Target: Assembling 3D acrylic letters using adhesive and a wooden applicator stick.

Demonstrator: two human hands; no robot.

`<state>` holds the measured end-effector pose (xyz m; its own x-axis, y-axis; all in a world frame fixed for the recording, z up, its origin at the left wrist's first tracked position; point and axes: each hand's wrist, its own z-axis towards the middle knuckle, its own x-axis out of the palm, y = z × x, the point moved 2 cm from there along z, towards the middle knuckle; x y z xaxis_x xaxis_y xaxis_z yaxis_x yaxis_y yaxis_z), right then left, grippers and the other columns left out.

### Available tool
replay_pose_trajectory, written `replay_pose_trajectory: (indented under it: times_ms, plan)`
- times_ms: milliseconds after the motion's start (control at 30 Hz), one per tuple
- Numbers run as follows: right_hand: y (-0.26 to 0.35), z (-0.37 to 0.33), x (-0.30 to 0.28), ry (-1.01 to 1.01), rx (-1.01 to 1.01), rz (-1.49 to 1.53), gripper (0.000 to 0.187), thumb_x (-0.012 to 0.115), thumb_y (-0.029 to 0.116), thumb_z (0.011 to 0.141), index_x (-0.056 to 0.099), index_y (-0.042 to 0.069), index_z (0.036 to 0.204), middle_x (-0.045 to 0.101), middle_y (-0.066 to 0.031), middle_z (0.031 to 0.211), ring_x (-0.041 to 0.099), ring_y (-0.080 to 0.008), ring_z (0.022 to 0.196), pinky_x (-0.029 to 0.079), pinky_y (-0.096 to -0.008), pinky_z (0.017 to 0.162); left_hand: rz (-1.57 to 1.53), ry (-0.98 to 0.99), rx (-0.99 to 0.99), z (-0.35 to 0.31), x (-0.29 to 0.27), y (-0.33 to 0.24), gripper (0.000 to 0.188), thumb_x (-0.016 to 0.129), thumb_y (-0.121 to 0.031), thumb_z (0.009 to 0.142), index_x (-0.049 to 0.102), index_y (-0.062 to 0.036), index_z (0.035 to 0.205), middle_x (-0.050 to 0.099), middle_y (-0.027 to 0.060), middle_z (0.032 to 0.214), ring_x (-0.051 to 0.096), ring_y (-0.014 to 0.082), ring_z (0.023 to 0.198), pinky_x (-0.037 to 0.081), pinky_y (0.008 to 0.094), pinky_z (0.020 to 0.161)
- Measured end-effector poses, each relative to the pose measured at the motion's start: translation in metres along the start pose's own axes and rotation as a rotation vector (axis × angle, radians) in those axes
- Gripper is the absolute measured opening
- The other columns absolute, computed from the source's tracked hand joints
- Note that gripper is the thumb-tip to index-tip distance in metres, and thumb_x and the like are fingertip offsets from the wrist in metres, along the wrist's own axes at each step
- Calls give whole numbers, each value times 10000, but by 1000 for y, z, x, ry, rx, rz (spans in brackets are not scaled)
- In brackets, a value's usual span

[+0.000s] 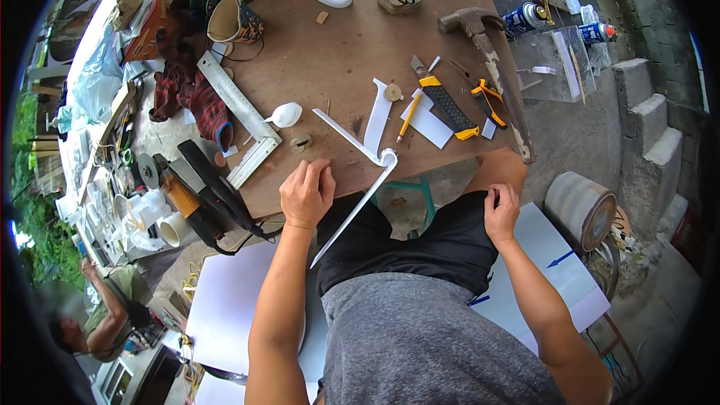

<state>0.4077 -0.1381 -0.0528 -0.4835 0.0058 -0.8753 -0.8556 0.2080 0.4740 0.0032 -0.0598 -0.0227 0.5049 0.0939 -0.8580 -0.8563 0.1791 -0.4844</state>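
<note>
My left hand [306,193] rests at the table's near edge, its fingers curled in with nothing visible in them. Just right of it, a bent white strip [358,201] with a curled joint hangs over the edge toward my lap. My right hand [501,212] lies on my right thigh by the shorts' hem, fingers folded and seemingly holding nothing. Beyond the strip are a flat white piece [377,116], a round wooden disc [393,92] and a yellow pencil [409,116]. A yellow-and-black utility knife [448,107] lies to their right. A small slotted disc [301,142] sits ahead of my left hand.
A metal square [238,97] and a white spoon-like piece [285,115] lie left on the brown table [315,52]. An angle grinder [184,195] is at the left edge. A hammer [487,52] lies along the right edge, with spray cans [525,18] beyond. Another person [105,322] is at lower left.
</note>
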Motion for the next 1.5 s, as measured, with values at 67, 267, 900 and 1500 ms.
replay_pose_trajectory:
  times_ms: [67, 267, 900, 1500]
  plan:
    - [0, 1, 0, 1, -12, 3, 71, 637, 62, 887, 650, 43, 954, 621, -112, 881, 610, -336, 827, 476, -432, 779, 3, 7, -6, 0, 1, 0, 111, 690, -60, 858, 641, -97, 949, 598, 71, 774, 627, 279, 636, 509, 389, 576]
    - [-1, 3, 1, 5, -14, 10, 76, 640, 58, 881, 649, 44, 955, 621, -108, 887, 612, -330, 825, 477, -431, 778, 4, -7, 0, 0, 1, 0, 101, 690, -72, 865, 641, -97, 949, 596, 71, 770, 625, 279, 636, 509, 390, 577]
    - [-7, -8, 7, -49, -28, 4, 68, 639, 94, 895, 661, 59, 950, 643, -105, 883, 629, -330, 824, 483, -437, 781, -21, -60, 22, -2, 5, 1, 90, 652, -96, 914, 637, -105, 1002, 614, 91, 797, 641, 320, 688, 510, 425, 613]
    - [-5, -8, 8, -58, -40, -4, 65, 637, 108, 903, 657, 66, 948, 644, -100, 877, 631, -327, 824, 480, -444, 779, -6, -54, 11, -2, 3, 0, 80, 648, -110, 921, 631, -110, 1000, 639, 91, 827, 647, 335, 704, 520, 433, 624]
